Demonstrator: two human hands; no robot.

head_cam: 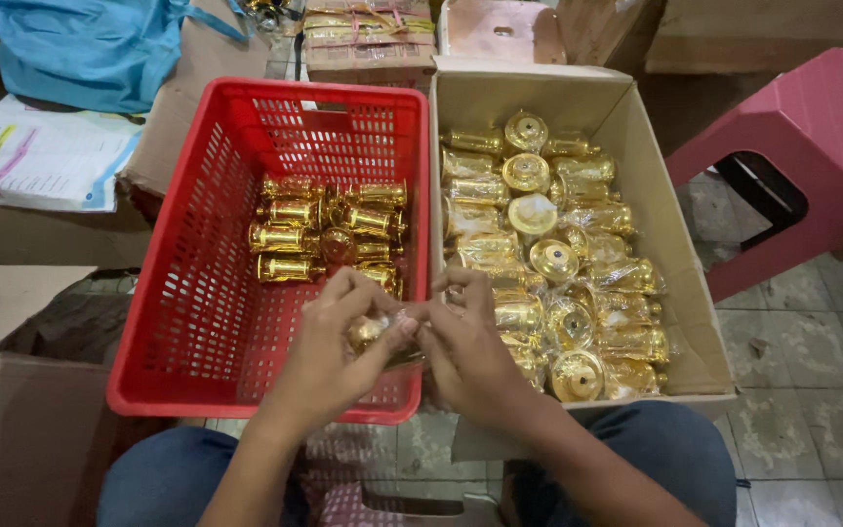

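Observation:
My left hand (336, 344) and my right hand (465, 346) meet over the near edge of a red plastic basket (187, 293). Together they grip one small shiny gold piece (371, 332) in a clear wrapper, mostly hidden by my fingers. Inside the basket lie several unwrapped gold pieces (329, 229). A cardboard box (656, 224) to the right of the basket is filled with several gold pieces in clear wrappers (553, 259).
A pink plastic stool (812, 146) stands at the right on a tiled floor. A blue bag (90, 49) and printed papers (41, 156) lie at the upper left. Cardboard boxes (12, 429) stand at the left and along the back.

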